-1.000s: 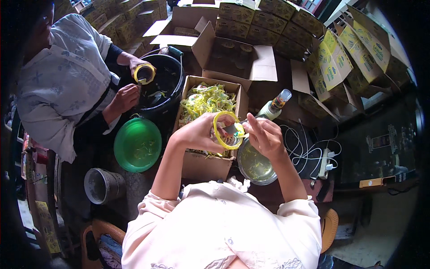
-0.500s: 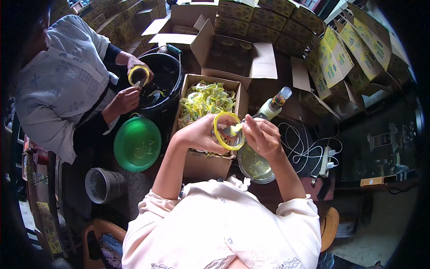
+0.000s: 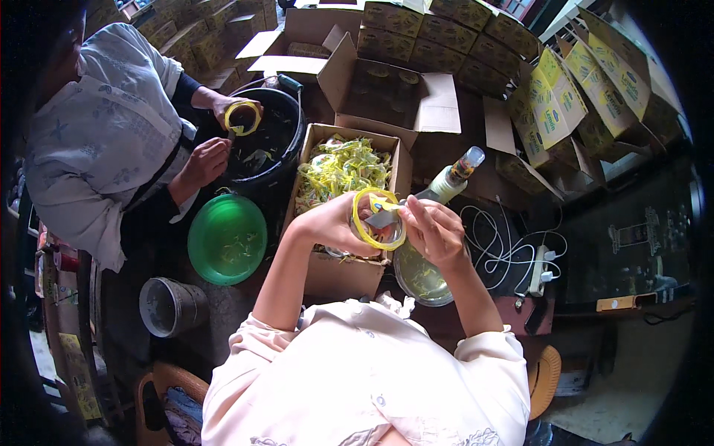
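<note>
My left hand (image 3: 331,224) is wrapped round a clear jar (image 3: 382,244) with a yellow band about its mouth, which faces up toward me. In my right hand (image 3: 437,232) is a small knife (image 3: 382,218), its grey blade lying across the jar's mouth. A yellow scrap (image 3: 386,204) sits by the blade, near my right fingertips. Most of the knife's handle is hidden by my fingers. Just beyond the jar stands a cardboard box (image 3: 402,160) heaped with yellow and clear plastic shreds (image 3: 348,165). Under my right hand is a clear round container (image 3: 425,279) holding yellow scraps.
At the left a co-worker (image 3: 123,126) holds a similar yellow-rimmed jar (image 3: 242,104) and a blade over a black bucket (image 3: 294,141). A green basin (image 3: 212,249), a grey pail (image 3: 172,306), a bottle (image 3: 452,176), white cables (image 3: 513,256) and stacked cartons (image 3: 416,37) surround the work.
The knife blade now lies farther across the jar's mouth, and the yellow scrap has shifted. The co-worker's jar has moved slightly to the right.
</note>
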`<state>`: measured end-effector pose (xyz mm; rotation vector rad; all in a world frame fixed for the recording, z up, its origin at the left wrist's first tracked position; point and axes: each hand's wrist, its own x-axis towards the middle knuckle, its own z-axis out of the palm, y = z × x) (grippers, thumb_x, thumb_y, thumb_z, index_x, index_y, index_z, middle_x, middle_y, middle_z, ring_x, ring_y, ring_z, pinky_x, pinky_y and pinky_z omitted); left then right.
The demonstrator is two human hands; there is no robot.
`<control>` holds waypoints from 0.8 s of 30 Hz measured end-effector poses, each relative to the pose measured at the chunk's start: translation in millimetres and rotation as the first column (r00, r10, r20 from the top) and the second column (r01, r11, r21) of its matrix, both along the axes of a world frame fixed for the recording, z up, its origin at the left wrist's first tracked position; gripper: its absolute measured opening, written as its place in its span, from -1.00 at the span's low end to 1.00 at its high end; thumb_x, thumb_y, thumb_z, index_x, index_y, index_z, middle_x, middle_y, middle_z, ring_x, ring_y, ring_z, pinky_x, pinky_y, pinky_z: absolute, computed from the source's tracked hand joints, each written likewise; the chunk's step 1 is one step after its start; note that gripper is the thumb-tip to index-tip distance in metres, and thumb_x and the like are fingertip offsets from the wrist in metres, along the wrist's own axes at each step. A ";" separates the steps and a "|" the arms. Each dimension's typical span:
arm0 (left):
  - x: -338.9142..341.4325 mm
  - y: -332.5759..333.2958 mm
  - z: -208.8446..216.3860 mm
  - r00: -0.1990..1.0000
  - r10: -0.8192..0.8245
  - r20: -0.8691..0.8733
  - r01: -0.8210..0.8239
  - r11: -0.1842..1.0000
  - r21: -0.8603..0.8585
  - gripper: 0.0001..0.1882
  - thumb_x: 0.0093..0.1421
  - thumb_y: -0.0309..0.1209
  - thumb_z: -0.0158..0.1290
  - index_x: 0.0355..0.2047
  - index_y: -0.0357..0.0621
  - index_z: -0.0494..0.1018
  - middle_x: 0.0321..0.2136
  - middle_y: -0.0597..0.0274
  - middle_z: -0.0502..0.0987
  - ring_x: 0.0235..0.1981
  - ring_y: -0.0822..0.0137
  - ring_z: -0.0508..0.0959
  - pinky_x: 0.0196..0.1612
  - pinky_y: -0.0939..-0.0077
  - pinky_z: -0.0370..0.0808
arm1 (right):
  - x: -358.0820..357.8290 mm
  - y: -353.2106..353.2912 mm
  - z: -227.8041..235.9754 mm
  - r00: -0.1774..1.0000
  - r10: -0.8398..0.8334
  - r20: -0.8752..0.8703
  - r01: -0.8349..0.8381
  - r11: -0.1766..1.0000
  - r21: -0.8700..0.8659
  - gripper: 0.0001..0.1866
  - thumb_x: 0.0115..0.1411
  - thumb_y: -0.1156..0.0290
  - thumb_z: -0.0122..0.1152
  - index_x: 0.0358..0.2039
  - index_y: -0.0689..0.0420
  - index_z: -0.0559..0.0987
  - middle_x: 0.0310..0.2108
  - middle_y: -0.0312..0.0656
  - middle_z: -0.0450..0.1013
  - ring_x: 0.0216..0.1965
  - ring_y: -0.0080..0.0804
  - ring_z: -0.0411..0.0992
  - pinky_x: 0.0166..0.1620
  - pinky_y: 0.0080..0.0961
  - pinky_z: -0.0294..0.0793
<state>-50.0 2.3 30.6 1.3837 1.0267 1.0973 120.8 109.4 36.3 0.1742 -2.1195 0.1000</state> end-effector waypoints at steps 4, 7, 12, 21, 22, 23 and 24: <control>0.1 -0.2 1.9 1.000 -0.013 0.009 0.012 1.000 0.019 -0.27 -0.34 -0.42 0.32 -0.09 -0.23 0.28 -0.32 0.32 0.44 -0.30 0.54 0.40 -0.19 0.63 0.38 | 0.1 -0.8 1.9 1.000 0.009 -0.006 -0.009 1.000 0.000 -0.52 -0.14 0.69 0.18 -0.10 0.37 0.39 -0.58 -0.21 0.42 -0.55 -0.40 0.44 -0.39 -0.48 0.52; 3.3 -2.0 4.3 0.999 0.031 -0.011 -0.030 0.998 0.057 -0.27 -0.36 -0.42 0.32 -0.10 -0.25 0.30 -0.33 0.28 0.46 -0.31 0.52 0.42 -0.19 0.61 0.39 | 1.8 0.0 5.2 0.999 0.030 -0.020 -0.030 1.000 0.001 -0.54 -0.13 0.69 0.17 -0.12 0.37 0.40 -0.57 -0.18 0.43 -0.54 -0.38 0.44 -0.40 -0.48 0.52; 2.8 -7.3 15.7 0.983 0.124 -0.137 -0.093 0.973 0.213 -0.37 -0.33 -0.39 0.27 -0.16 -0.29 0.35 -0.30 0.15 0.49 -0.30 0.42 0.47 -0.16 0.55 0.39 | 6.8 -2.5 10.1 1.000 0.009 -0.030 -0.007 0.999 0.045 -0.60 -0.11 0.66 0.16 -0.17 0.38 0.43 -0.54 -0.16 0.44 -0.54 -0.37 0.44 -0.41 -0.48 0.51; 6.3 -8.2 15.5 0.984 0.089 -0.155 -0.050 0.970 0.237 -0.31 -0.37 -0.39 0.27 -0.13 -0.30 0.32 -0.30 0.13 0.49 -0.29 0.41 0.47 -0.15 0.55 0.39 | 7.6 -7.4 16.8 0.999 0.011 -0.042 -0.007 0.996 0.084 -0.65 -0.09 0.63 0.16 -0.21 0.40 0.44 -0.52 -0.13 0.45 -0.53 -0.38 0.45 -0.43 -0.48 0.51; 6.5 -7.8 17.0 0.986 0.067 -0.151 -0.031 0.973 0.229 -0.31 -0.37 -0.39 0.26 -0.13 -0.31 0.31 -0.31 0.13 0.49 -0.29 0.42 0.47 -0.15 0.55 0.39 | 8.0 -7.6 16.9 0.998 0.006 -0.055 -0.001 0.996 0.088 -0.66 -0.08 0.63 0.15 -0.21 0.40 0.44 -0.52 -0.13 0.45 -0.53 -0.37 0.45 -0.43 -0.48 0.51; 6.5 -7.0 18.0 0.988 0.044 -0.146 -0.011 0.975 0.221 -0.31 -0.37 -0.40 0.26 -0.13 -0.31 0.31 -0.31 0.13 0.49 -0.29 0.42 0.47 -0.15 0.55 0.39 | 8.6 -7.2 16.7 0.998 0.004 -0.055 0.001 0.996 0.088 -0.66 -0.08 0.63 0.15 -0.21 0.40 0.44 -0.52 -0.13 0.45 -0.53 -0.37 0.45 -0.43 -0.48 0.51; 6.1 -6.7 17.6 0.988 0.045 -0.147 -0.012 0.975 0.220 -0.31 -0.37 -0.40 0.26 -0.13 -0.31 0.31 -0.31 0.13 0.49 -0.29 0.42 0.47 -0.15 0.55 0.39 | 8.5 -7.0 15.8 0.999 0.013 -0.053 -0.008 0.997 0.082 -0.66 -0.08 0.63 0.15 -0.21 0.40 0.43 -0.51 -0.13 0.45 -0.53 -0.37 0.45 -0.42 -0.47 0.51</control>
